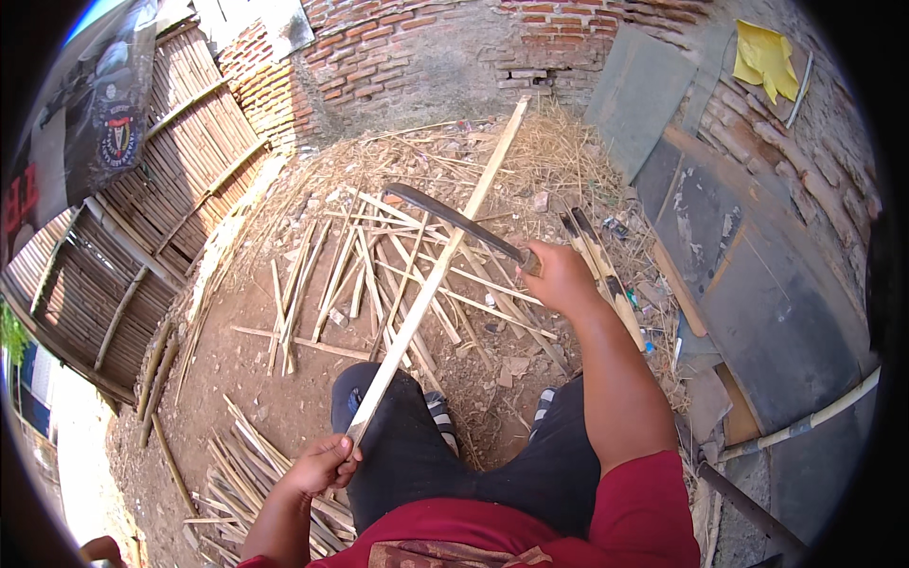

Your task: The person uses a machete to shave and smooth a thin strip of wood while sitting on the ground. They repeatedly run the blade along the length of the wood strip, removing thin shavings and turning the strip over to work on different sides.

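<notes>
My left hand (pixel 325 465) is closed around the near end of a long, pale bamboo strip (pixel 409 322). The strip slants away over my left thigh, its far end up toward the brick wall. In my right hand (pixel 561 277) is the handle of a billhook (pixel 488 237), a dark blade with a hooked tip pointing left. The blade crosses the strip at about the middle of its far half; whether its edge bites into the wood I cannot tell. Both my legs are bent, in dark trousers (pixel 473 492), on either side of the ground before me.
Split strips (pixel 365 275) lie scattered on the dirt ahead, and another pile (pixel 251 473) sits by my left side. Bamboo fencing (pixel 189 151) stands left, a brick wall (pixel 417 57) behind. Dark boards (pixel 748 284) lean at the right, near split bamboo pieces (pixel 606 275).
</notes>
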### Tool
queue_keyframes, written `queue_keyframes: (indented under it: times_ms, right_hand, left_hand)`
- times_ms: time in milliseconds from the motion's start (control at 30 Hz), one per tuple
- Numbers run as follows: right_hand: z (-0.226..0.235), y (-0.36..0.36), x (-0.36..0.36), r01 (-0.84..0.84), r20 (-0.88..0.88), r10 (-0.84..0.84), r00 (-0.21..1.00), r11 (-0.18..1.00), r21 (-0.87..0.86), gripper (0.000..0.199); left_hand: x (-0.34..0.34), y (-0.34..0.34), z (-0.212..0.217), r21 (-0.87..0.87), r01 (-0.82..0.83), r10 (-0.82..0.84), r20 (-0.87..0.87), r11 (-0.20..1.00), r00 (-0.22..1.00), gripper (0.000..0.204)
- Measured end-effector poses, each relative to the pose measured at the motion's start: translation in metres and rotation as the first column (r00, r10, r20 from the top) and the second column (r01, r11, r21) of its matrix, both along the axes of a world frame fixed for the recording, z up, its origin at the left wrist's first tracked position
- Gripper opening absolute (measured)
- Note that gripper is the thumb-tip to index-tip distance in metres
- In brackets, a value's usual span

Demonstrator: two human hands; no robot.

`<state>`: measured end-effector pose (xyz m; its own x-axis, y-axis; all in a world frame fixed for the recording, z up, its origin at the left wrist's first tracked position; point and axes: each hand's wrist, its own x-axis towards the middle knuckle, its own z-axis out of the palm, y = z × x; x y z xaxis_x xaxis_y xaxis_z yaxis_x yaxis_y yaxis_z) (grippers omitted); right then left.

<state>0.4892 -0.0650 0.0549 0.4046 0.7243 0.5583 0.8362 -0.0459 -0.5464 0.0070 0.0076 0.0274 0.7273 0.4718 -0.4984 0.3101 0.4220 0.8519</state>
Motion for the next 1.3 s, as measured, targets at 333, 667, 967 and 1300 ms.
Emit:
queue_keyframes:
  times_ms: [333, 667, 967, 1300]
  right_hand:
    - [-0.008, -0.022, 0.001, -0.033, -0.133, -0.005, 0.991, 0.959, -0.283, 0.023]
    - [-0.016, -0.019, -0.005, -0.174, -0.083, 0.156, 0.984, 0.936, -0.305, 0.035]
    - [-0.003, -0.017, -0.053, -0.272, 0.141, 0.381, 0.914, 0.833, -0.482, 0.038]
    - [-0.011, -0.019, -0.044, -0.261, 0.033, 0.297, 0.954, 0.881, -0.395, 0.026]
  left_hand:
    - [-0.019, -0.005, 0.000, -0.125, 0.048, -0.053, -0.031, 0.991, 0.998, 0.038]
    - [-0.021, -0.002, -0.007, -0.170, 0.060, -0.070, -0.049, 0.984, 0.996, 0.038]
    - [0.003, -0.013, -0.002, 0.048, 0.086, -0.079, -0.134, 0.995, 0.988, 0.039]
    - [0.009, -0.013, -0.002, 0.155, 0.051, -0.039, -0.082, 0.987, 0.996, 0.037]
